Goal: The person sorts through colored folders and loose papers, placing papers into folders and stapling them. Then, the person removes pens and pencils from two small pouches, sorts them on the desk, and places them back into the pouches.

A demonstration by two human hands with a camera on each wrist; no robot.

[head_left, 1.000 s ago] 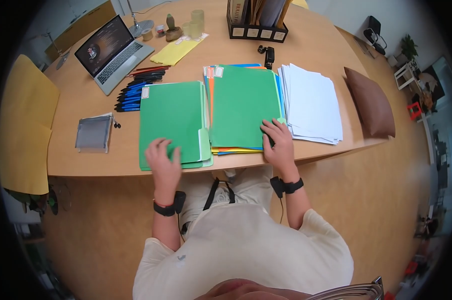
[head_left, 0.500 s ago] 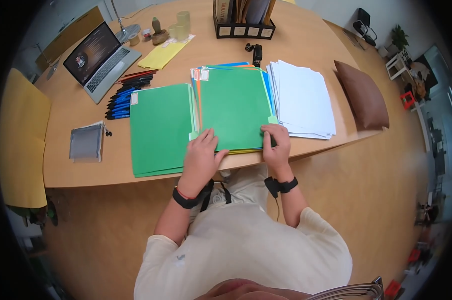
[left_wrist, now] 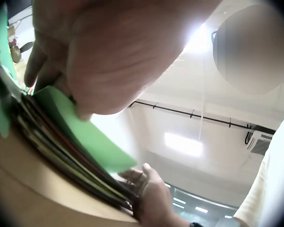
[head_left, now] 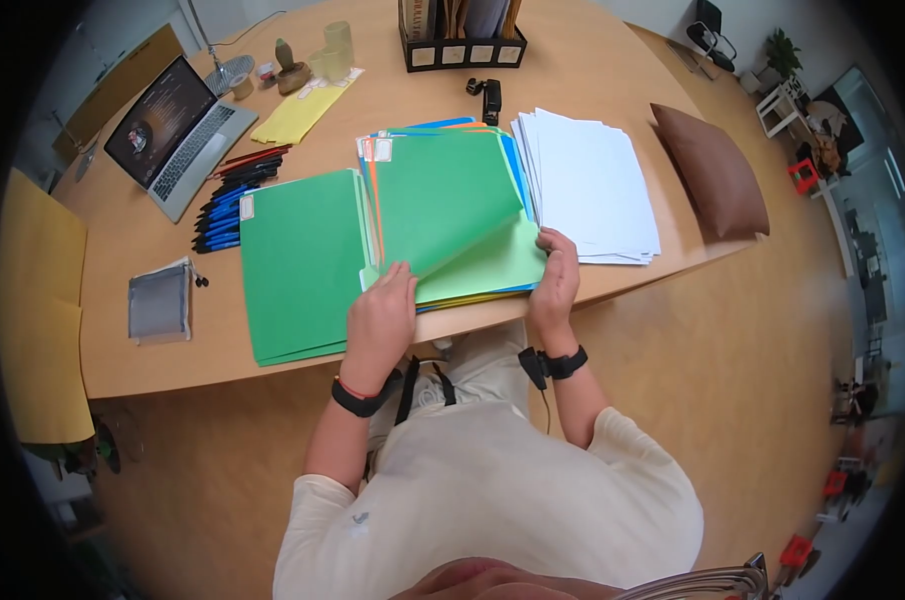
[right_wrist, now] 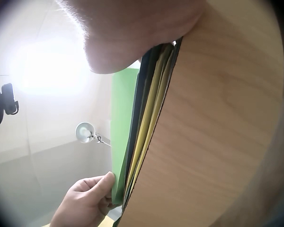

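Observation:
Two stacks of folders lie side by side at the table's front edge. On the right-hand stack, the top green folder (head_left: 443, 190) has its cover bent up at the near right corner, baring a light green inside (head_left: 493, 262). My left hand (head_left: 382, 318) pinches the cover's near edge, thumb on the raised flap (right_wrist: 118, 118). At the same stack's near right corner is my right hand (head_left: 556, 282), fingers bent at the edge; I cannot tell whether they grip it. Blue, orange and yellow folders show beneath. The left stack (head_left: 298, 265) is topped by another green folder.
White paper (head_left: 593, 190) is piled right of the folders, with a brown cushion (head_left: 713, 175) beyond. To the left are pens (head_left: 228, 205), a laptop (head_left: 178, 140) and a grey pouch (head_left: 160, 302). A black file holder (head_left: 463, 52) stands at the back.
My left hand moved right from the left stack to the other stack's near edge. The top green cover, flat half a second ago, is now bent up. The right hand stays near the corner.

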